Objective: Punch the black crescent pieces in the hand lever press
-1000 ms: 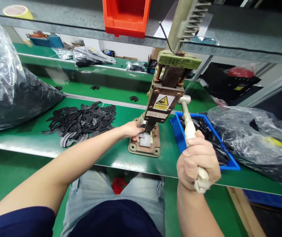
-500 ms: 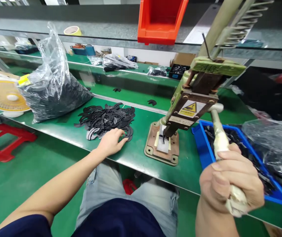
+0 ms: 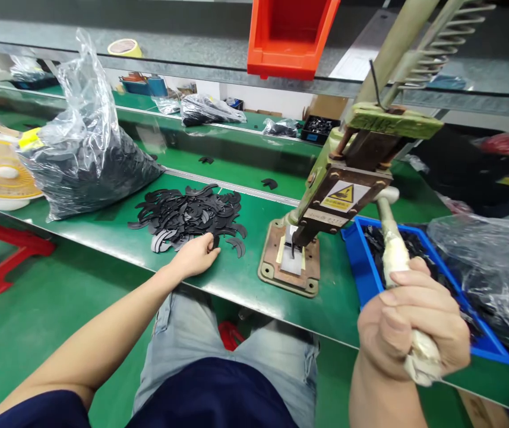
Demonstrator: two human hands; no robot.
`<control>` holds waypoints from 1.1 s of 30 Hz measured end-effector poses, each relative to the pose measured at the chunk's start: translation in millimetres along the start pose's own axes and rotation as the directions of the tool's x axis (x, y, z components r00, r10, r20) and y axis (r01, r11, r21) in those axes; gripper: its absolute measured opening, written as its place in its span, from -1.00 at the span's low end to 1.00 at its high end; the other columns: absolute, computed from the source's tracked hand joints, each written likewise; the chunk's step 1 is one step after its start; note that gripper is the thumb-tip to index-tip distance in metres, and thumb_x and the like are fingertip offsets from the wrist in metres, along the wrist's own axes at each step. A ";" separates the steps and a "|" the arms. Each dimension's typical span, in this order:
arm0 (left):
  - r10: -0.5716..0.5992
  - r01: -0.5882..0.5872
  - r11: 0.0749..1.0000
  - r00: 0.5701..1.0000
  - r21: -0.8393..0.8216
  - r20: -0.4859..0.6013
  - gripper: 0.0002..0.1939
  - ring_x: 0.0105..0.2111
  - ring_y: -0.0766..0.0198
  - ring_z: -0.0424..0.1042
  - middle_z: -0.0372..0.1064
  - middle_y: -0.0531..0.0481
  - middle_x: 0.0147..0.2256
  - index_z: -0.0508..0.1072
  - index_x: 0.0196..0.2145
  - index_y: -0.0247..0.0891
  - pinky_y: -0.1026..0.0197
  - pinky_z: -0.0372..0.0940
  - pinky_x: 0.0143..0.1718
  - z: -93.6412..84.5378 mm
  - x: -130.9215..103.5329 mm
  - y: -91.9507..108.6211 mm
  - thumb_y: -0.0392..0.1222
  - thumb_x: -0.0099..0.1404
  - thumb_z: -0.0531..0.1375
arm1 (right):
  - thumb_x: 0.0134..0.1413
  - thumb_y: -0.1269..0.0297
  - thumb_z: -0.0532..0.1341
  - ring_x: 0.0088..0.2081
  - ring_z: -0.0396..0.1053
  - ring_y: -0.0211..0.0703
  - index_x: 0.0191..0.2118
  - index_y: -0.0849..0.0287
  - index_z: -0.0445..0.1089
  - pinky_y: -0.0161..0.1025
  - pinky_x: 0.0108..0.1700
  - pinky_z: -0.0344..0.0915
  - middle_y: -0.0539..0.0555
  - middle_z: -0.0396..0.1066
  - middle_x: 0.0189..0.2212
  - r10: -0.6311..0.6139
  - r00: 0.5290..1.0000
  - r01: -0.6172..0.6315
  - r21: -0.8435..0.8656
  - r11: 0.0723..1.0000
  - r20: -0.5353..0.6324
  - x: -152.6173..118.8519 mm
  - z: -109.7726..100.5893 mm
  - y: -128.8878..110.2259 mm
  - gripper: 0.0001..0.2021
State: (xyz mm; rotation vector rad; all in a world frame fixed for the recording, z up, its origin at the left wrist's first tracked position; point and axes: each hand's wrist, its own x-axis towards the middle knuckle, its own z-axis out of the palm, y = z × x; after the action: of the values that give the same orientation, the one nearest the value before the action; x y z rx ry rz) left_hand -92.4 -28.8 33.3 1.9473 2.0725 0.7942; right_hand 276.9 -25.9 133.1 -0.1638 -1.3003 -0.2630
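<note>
In the head view, black pieces (image 3: 187, 213) lie at twelve o'clock from our left hand (image 3: 195, 255); its fingers bend, but we can't tell if they hold one. Our right hand (image 3: 414, 324) grips the handle (image 3: 394, 252). The yellow sign (image 3: 343, 197) has words too blurry to read.

curved black pieces (image 3: 187, 213) lie heaped left of the green-and-brown press (image 3: 363, 176), whose cream-wrapped lever (image 3: 395, 254) slants outward.

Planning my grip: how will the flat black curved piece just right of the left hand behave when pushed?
The curved piece looks thin, so probably light; lying flat on the glossy green tabletop, it would likely slide, not roll.
</note>
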 end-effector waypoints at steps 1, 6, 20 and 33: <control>0.003 -0.003 0.999 1.000 -0.046 -0.012 -0.74 -0.39 0.16 0.47 0.44 0.05 -0.43 0.20 -0.37 -0.11 0.18 0.16 -0.39 -2.0 -0.2 0.3 -0.06 0.40 0.20 | -0.01 0.16 0.39 -0.39 0.47 -0.18 -0.59 0.08 0.26 0.17 0.11 0.49 -0.10 0.35 -0.59 -0.003 1.000 0.003 -0.001 1.000 0.000 -0.1 0.3 -1.4 -0.68; 0.033 0.005 0.830 0.998 -0.557 0.059 -0.59 -0.33 0.21 0.53 0.51 0.04 -0.35 0.09 -0.44 -0.13 0.23 0.27 -0.34 1.2 4.7 16.2 0.01 0.33 0.27 | 0.10 0.18 0.35 -0.32 0.47 -0.15 -0.51 0.09 0.30 0.20 0.16 0.45 -0.06 0.33 -0.56 0.060 0.998 -0.059 -0.032 0.998 0.027 0.6 1.1 -14.0 -0.72; 0.160 0.130 0.491 0.959 -0.861 0.236 -0.64 -0.60 0.40 0.40 0.49 0.07 -0.47 0.49 -0.23 -0.33 0.31 0.30 -0.50 44.2 73.6 115.1 -0.08 0.19 0.50 | 0.17 0.19 0.32 -0.26 0.46 -0.09 -0.46 0.08 0.31 0.38 0.20 0.39 -0.06 0.37 -0.48 0.091 0.985 -0.081 -0.071 0.994 0.145 3.9 -4.2 -23.4 -0.75; 0.220 0.051 0.632 0.945 -0.773 0.243 -0.79 -0.62 0.43 0.32 0.40 0.11 -0.53 0.48 -0.35 -0.31 0.36 0.27 -0.55 52.6 92.3 130.6 -0.17 0.31 0.40 | 0.20 0.15 0.31 -0.27 0.45 -0.12 -0.47 0.09 0.27 0.33 0.19 0.40 -0.07 0.34 -0.50 0.106 0.987 -0.096 -0.091 0.991 0.122 3.3 -2.5 -23.8 -0.71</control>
State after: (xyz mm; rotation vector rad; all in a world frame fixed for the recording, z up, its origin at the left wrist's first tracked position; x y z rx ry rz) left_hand 35.3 73.0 74.5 1.5230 1.1331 1.0719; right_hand 273.3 -49.7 134.9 -0.3219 -1.4034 -0.2238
